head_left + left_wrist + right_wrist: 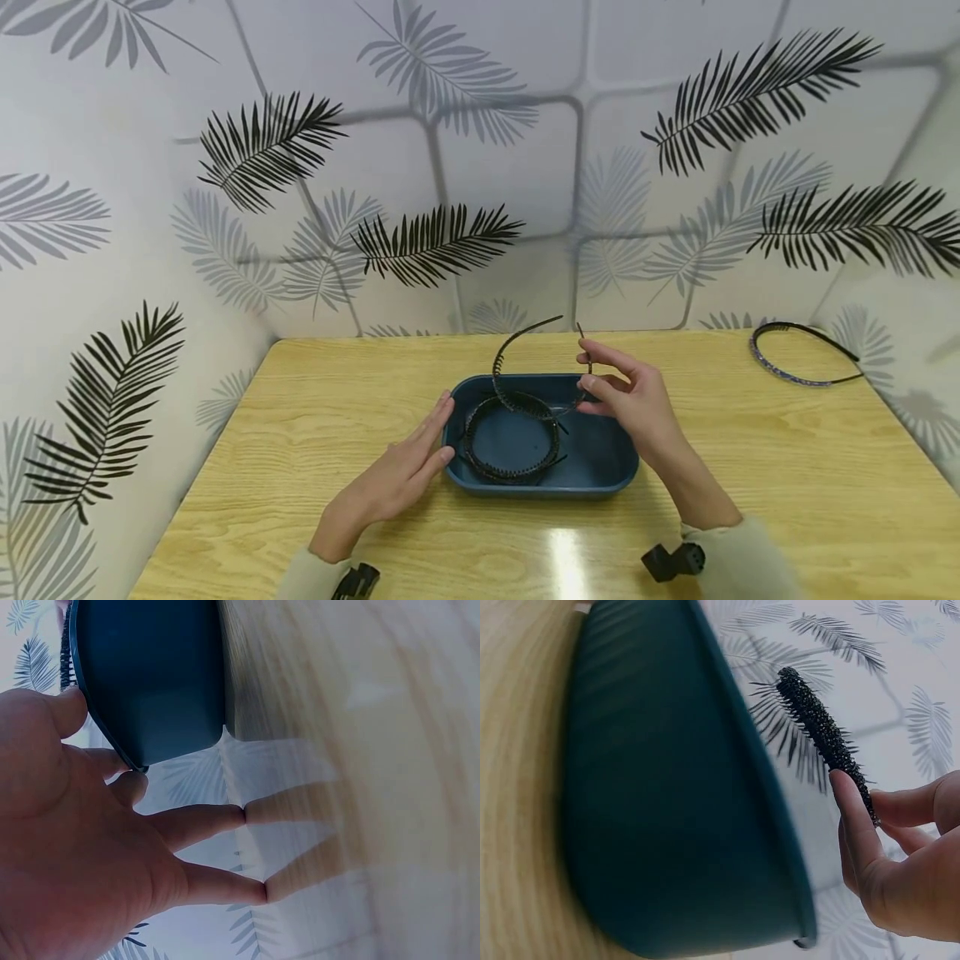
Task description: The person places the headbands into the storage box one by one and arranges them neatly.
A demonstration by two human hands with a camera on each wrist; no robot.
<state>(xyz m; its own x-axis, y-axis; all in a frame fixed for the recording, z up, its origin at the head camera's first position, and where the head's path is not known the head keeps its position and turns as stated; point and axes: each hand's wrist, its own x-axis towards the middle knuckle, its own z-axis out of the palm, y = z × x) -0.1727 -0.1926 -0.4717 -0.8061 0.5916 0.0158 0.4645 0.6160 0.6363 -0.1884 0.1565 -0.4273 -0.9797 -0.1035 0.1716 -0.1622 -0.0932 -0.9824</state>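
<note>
A dark blue oblong basin stands on the table, with several black toothed headbands lying in its left part. My right hand pinches one side of another black headband and holds it tilted over the basin. Its outer face looks densely beaded in the right wrist view, where the headband rises past the basin rim. At the basin's left end, my left hand touches the rim with extended fingers. Two of its fingertips rest on the tabletop in the left wrist view.
A black headband with a bluish sparkling band lies at the table's back right. The pale wood-grain table meets a leaf-patterned backdrop along its back edge. A bright reflection shows in front of the basin.
</note>
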